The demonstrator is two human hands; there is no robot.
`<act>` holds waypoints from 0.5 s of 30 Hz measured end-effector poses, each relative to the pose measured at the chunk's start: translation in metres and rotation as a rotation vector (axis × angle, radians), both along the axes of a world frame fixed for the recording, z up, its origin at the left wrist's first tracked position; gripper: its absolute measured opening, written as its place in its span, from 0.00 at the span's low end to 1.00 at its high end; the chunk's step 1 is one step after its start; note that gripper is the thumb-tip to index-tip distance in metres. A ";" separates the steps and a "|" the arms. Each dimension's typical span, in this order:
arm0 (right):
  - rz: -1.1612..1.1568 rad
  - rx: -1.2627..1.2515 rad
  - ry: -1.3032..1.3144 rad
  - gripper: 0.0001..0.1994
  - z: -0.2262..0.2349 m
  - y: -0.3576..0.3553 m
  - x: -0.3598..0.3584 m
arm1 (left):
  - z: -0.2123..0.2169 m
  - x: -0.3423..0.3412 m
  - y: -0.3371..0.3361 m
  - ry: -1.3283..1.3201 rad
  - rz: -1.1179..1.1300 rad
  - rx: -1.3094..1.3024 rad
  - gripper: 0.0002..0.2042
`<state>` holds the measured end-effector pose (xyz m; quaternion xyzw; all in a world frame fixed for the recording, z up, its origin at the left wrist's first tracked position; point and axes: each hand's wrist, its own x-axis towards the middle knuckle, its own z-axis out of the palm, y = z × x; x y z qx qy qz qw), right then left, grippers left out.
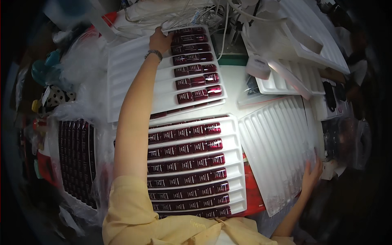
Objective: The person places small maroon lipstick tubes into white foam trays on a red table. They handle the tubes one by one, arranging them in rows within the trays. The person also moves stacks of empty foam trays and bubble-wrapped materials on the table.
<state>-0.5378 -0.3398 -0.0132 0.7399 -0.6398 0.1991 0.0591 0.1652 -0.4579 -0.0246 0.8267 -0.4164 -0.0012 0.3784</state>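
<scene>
My left hand (161,40), with a bracelet on its wrist, reaches to the far end of a white grooved tray (132,75). Its curled fingers meet the left end of the farthest rows of small glossy dark red bottles (192,59); what they grip is hidden. Those bottles lie in the grooves on the tray's right side. Nearer me, a second white tray (239,163) holds several rows of similar bottles (185,163), partly covered by my left forearm. On the right, my right hand (312,174) is open, fingers apart, beside the edge of a bare grooved tray (275,143).
A plastic-wrapped stack of dark red bottles (77,159) stands at left, beside crumpled clear film (81,73). Cables (183,14) tangle at the back. More white trays (292,77) and a small white box (258,67) crowd the far right. Red material (253,192) shows between the near trays.
</scene>
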 end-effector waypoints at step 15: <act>-0.009 0.272 -0.064 0.13 0.006 -0.032 -0.011 | 0.030 -0.237 0.212 -0.242 -0.657 0.140 0.12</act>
